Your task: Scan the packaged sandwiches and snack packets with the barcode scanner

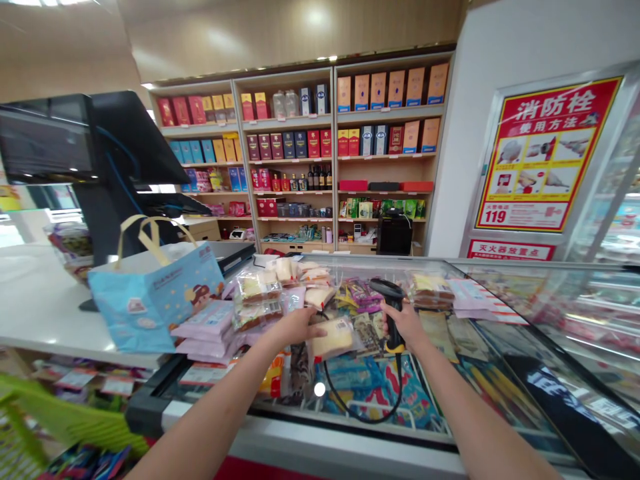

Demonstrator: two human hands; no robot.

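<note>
My right hand (pixel 406 325) is wrapped around the handle of a black and yellow barcode scanner (pixel 389 291), held upright over the glass-topped freezer. Its black cable loops down below. My left hand (pixel 296 327) grips the left edge of a clear-wrapped slice of pale bread (pixel 334 339), whose small printed label faces up. Just beyond that hand lies a pile of wrapped bread packs (pixel 259 287). Stacked lilac packets (pixel 213 327) sit to the left of the pile. Another wrapped bread pack (pixel 429 291) and more lilac packets (pixel 470 297) lie right of the scanner.
A light blue shopping bag (pixel 150 293) stands on the white counter (pixel 35 287) at left, before a black checkout screen (pixel 50 137). Bagged goods show under the freezer glass. A green basket (pixel 65 420) is at lower left. Shelves (pixel 290 160) of boxes line the back wall.
</note>
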